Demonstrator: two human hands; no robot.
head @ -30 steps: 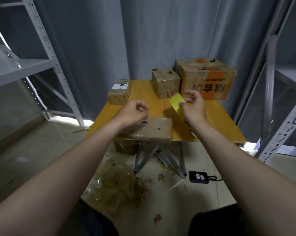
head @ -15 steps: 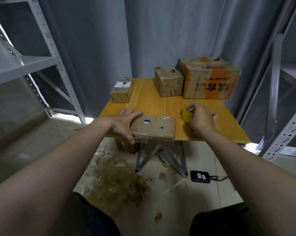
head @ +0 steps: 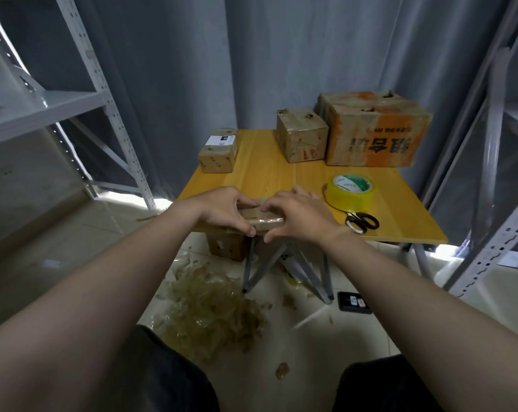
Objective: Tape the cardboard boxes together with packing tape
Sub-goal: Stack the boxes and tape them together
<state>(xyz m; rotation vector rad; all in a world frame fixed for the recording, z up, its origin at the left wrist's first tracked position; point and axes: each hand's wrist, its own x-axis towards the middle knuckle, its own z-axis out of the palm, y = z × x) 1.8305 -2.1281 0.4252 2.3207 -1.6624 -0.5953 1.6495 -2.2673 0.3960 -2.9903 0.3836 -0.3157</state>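
A flat, tape-wrapped cardboard box (head: 260, 219) lies at the front edge of the yellow wooden table (head: 266, 173). My left hand (head: 225, 211) grips its left end, thumb under the front edge. My right hand (head: 299, 217) grips its right end the same way, and the two hands nearly meet over the box, hiding most of it. A yellow roll of packing tape (head: 351, 193) lies flat on the table to the right of my right hand, with black-handled scissors (head: 361, 223) just in front of it.
A small labelled box (head: 219, 151) stands at the table's back left, a medium box (head: 300, 135) and a large orange-printed box (head: 373, 129) at the back right. Metal shelving stands on both sides. Crumpled tape scraps (head: 210, 310), another box (head: 226, 245) and a black device (head: 354, 303) are on the floor.
My right hand set the tape roll down on the table and came left to the flat box. My left hand went from lying flat on the box to gripping its end.
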